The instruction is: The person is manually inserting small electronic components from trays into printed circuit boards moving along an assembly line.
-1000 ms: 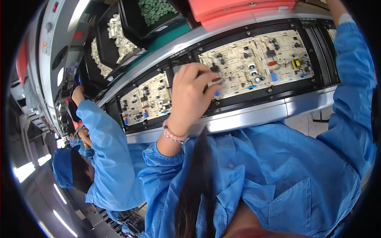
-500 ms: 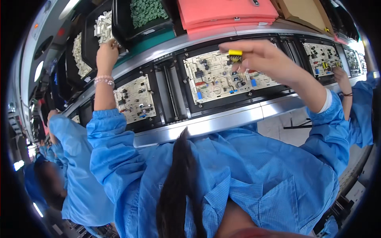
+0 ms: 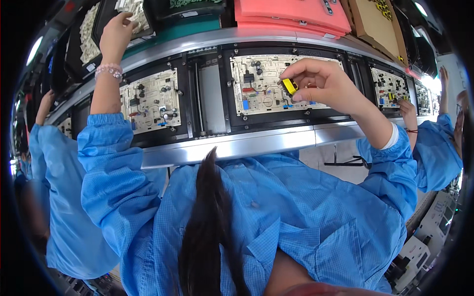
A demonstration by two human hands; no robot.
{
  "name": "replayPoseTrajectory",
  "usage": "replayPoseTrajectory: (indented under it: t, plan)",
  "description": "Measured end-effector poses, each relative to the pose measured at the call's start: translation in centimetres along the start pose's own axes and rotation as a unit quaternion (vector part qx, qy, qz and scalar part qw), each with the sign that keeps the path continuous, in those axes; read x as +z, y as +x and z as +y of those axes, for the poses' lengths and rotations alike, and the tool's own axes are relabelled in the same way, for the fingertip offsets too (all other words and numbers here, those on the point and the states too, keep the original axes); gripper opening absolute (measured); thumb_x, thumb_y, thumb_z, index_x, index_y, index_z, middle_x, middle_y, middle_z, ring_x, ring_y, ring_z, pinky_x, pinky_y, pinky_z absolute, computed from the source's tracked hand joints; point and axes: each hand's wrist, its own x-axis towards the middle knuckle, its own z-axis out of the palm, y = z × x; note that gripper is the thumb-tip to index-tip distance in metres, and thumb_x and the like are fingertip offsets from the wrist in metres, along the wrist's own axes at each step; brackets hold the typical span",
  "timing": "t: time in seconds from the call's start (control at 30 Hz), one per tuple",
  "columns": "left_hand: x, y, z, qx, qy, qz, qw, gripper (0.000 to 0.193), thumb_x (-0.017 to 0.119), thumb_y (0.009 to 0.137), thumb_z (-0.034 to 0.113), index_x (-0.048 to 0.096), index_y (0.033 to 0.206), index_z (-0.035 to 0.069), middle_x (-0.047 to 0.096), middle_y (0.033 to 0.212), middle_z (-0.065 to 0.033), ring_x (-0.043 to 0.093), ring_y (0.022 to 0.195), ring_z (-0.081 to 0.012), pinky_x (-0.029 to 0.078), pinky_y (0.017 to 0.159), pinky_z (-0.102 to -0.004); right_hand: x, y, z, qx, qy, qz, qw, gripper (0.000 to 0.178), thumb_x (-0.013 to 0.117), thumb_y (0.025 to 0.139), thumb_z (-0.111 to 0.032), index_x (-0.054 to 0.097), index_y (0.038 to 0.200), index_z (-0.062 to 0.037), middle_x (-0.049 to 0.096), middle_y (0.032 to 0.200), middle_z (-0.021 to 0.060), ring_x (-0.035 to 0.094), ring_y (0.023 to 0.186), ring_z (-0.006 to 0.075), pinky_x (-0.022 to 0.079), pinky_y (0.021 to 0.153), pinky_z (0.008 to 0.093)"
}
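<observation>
My right hand pinches a yellow-and-black transformer between thumb and fingers. It is held, tilted, above the middle circuit board, a cream-coloured board with black, red and blue parts, partly hidden by the hand. At the far left, my left hand, with a beaded bracelet at the wrist, is raised at a black bin of white parts. Its fingers are curled together; whatever they hold, if anything, cannot be made out.
Another circuit board sits in a black frame to the left, and one more to the right, where a co-worker's hand touches it. Pink foam sheets and a cardboard box stand behind. A metal rail runs along the front.
My right hand has turned the transformer and brought it lower in its grip over the middle board. My left hand has shifted up and left along the bins. The whole view has shifted slightly.
</observation>
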Motion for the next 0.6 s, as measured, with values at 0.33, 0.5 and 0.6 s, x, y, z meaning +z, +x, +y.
replayPoseTrajectory:
  t: [0.33,0.5,0.6]
  plan:
    - [1.4,1.0,-4.6,0.027,-0.036,0.006,0.999,0.03,0.06,0.094,0.033,0.068,0.114,0.013,0.07,0.091,-0.0124,0.068,0.084,-0.0261,0.051,0.076,-0.0337,3.2,1.4,3.1,-0.132,-0.398,0.087,0.904,0.034,0.077,0.074,-0.007,0.064,0.106,-0.0066,0.062,0.095,0.0107,0.061,0.09,0.0306,0.049,0.079,0.0375]
    - [-6.9,-5.6,8.4,-0.04,-0.228,0.036,0.972,0.021,0.052,0.089,0.008,0.066,0.102,-0.001,0.066,0.097,-0.0205,0.062,0.096,-0.0358,0.048,0.083,-0.0426,1.6,1.6,3.1,-0.135,-0.378,0.114,0.909,0.032,0.078,0.073,-0.007,0.067,0.103,-0.0064,0.065,0.097,0.0113,0.061,0.093,0.0307,0.049,0.082,0.0381]
    - [-3.5,-6.3,0.1,-0.012,-0.297,-0.016,0.955,0.028,0.061,0.097,0.022,0.068,0.119,0.007,0.072,0.1,-0.0049,0.066,0.088,-0.0089,0.052,0.078,-0.0213,1.8,1.3,2.9,-0.125,-0.372,0.109,0.913,0.032,0.078,0.073,-0.006,0.067,0.103,-0.006,0.066,0.099,0.0115,0.061,0.093,0.0307,0.049,0.082,0.0385]
